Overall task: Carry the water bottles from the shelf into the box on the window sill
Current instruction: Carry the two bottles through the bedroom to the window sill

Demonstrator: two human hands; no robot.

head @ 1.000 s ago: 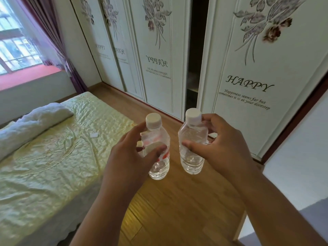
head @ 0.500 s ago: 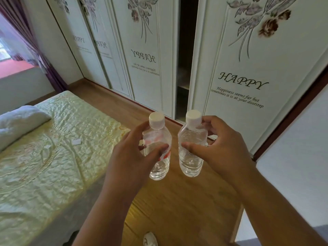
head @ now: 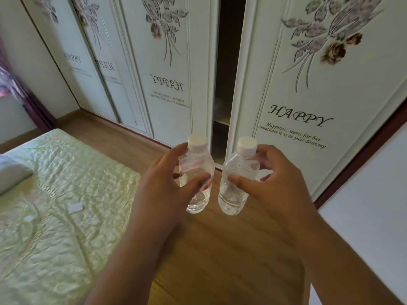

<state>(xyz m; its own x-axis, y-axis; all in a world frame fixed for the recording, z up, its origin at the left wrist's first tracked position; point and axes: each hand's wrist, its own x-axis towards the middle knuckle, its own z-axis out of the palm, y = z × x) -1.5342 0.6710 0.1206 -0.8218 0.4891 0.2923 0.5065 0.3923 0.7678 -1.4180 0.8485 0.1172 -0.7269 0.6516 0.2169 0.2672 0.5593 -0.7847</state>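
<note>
Two small clear water bottles with white caps stand upright in front of me, one in each hand. My left hand (head: 160, 190) grips the left bottle (head: 198, 172), which carries a red and white label. My right hand (head: 277, 186) grips the right bottle (head: 235, 186), thumb across its front and fingers behind its neck. Both bottles hang above the wooden floor, a little apart from each other. A shelf (head: 221, 121) shows inside the dark gap between the wardrobe doors. The box and the window sill are out of view.
White wardrobe doors (head: 308, 89) with flower prints and "HAPPY" lettering fill the back. A bed with a pale green cover (head: 55, 212) lies at the left, a pillow (head: 11, 175) on it. A purple curtain (head: 19, 89) hangs at far left. A white wall (head: 374, 205) stands at right.
The view has swung to the right: the window and sill have slid out at the left and the wardrobe gap now sits centre. Both hands keep their bottles, held the same way.
</note>
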